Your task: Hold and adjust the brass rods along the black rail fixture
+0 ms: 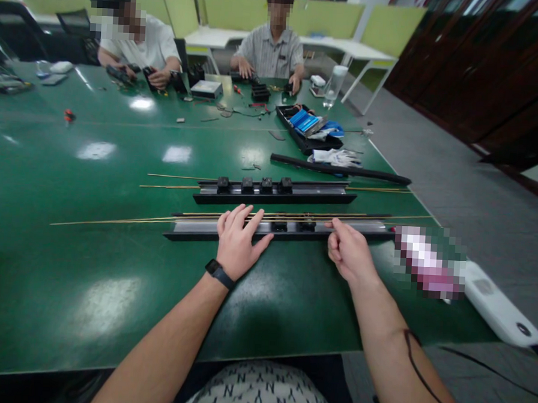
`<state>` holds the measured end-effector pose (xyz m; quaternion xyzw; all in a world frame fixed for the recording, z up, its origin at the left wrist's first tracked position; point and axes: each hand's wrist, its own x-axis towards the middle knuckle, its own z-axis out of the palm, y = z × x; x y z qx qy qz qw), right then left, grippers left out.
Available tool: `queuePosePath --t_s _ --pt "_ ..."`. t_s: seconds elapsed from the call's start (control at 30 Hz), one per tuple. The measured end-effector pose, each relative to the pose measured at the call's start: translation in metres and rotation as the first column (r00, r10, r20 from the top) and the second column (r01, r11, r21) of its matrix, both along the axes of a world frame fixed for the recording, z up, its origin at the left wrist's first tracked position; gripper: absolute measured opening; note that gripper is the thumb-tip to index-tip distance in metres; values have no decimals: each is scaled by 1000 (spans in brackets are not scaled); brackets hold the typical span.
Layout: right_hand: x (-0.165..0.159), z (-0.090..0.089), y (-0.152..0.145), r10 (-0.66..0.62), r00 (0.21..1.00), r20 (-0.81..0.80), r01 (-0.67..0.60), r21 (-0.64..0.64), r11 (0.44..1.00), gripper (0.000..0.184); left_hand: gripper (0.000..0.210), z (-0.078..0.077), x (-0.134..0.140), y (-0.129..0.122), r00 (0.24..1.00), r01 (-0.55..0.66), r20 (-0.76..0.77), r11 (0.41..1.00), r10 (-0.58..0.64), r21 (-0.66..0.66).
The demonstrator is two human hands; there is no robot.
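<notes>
My left hand [240, 243], a dark watch on its wrist, lies with fingers spread over the nearer long black channel [195, 236]. Its fingertips reach the thin brass rods [169, 220] that run lengthwise along the channel. My right hand [350, 246] is closed at the channel's right part, index finger stretched out to the rods and the other fingers curled; whatever they may grip is hidden. Between the hands, small black blocks [307, 223] sit in the channel. Just beyond lies a second black channel [273, 199] with several black blocks and more brass rods.
Behind the channels are a black strip [338, 169], white gloves [334, 157] and a black tray [295, 134] with blue items. A white device [500, 304] lies at the right table edge, beside a blurred pink item [428, 264]. Two people work across the green table [123, 302].
</notes>
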<state>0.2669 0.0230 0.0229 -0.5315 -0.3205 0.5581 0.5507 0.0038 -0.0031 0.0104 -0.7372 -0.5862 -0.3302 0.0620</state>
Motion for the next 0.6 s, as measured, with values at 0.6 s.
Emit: queuePosePath --t_s 0.6 --pt "0 1 0 -34 999 -5 34 -1 999 34 51 0 0 0 1000 3 10 1000 -2 -15"
